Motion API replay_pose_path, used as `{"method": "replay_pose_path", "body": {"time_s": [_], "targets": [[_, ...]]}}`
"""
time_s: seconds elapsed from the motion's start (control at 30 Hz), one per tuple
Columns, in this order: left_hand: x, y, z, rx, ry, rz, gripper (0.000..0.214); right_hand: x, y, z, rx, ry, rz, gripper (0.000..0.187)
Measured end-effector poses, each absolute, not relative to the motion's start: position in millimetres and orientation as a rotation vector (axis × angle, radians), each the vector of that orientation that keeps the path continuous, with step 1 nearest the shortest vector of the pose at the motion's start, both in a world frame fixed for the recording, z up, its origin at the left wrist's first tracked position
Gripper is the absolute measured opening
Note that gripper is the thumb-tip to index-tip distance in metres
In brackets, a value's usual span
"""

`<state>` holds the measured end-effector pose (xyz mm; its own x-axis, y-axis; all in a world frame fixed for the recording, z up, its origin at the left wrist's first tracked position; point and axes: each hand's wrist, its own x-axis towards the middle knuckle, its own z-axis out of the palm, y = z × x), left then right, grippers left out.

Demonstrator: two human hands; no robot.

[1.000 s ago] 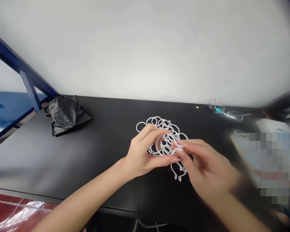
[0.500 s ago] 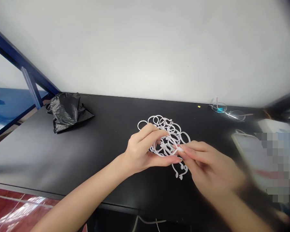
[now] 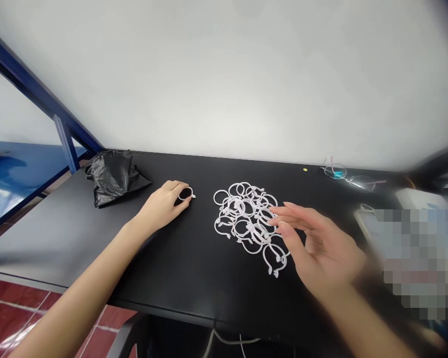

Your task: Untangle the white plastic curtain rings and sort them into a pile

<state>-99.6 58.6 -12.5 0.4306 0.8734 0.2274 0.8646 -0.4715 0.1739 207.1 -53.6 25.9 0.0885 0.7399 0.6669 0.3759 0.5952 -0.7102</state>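
Observation:
My left hand (image 3: 165,203) is closed on a single white plastic curtain ring (image 3: 191,192), gripped between thumb and fingers low over the black table. The ring's clasp end points to the right. A loose pile of similar white curtain rings (image 3: 260,233) lies to the right of that hand, several with their clasps undone. At the pile's right edge hovers my right hand (image 3: 321,243), thumb and fingers apart, with nothing visible in it. Part of the pile's right side is hidden behind its fingertips.
A crumpled black plastic bag (image 3: 114,176) sits at the table's back left. Eyeglasses (image 3: 336,171) and a small yellow bit (image 3: 305,170) lie near the wall. A phone-like object (image 3: 366,219) is at the right, partly blurred. The black table (image 3: 194,278) meets a white wall (image 3: 224,89).
My left hand has moved left, away from the pile, carrying one curtain ring. My right hand has let go of the ring and its fingers have spread.

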Motion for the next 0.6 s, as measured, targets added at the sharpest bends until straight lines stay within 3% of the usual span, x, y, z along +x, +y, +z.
{"method": "replay_pose_path", "body": {"time_s": [0.2, 0.33, 0.6], "targets": [[-75.0, 60.4, 2.8, 2.644, 1.372, 0.55, 0.033, 205.6, -52.6, 29.2, -1.059, -1.554, 0.299, 0.029], [-45.5, 59.9, 11.8, 2.612, 1.038, 0.435, 0.04, 205.2, -52.3, 31.8, -1.094, -1.565, 0.287, 0.025], [-45.9, 63.0, -11.0, 2.424, 0.968, 0.591, 0.016, 203.6, -52.1, 37.2, -1.105, -1.625, 0.291, 0.022]]}}
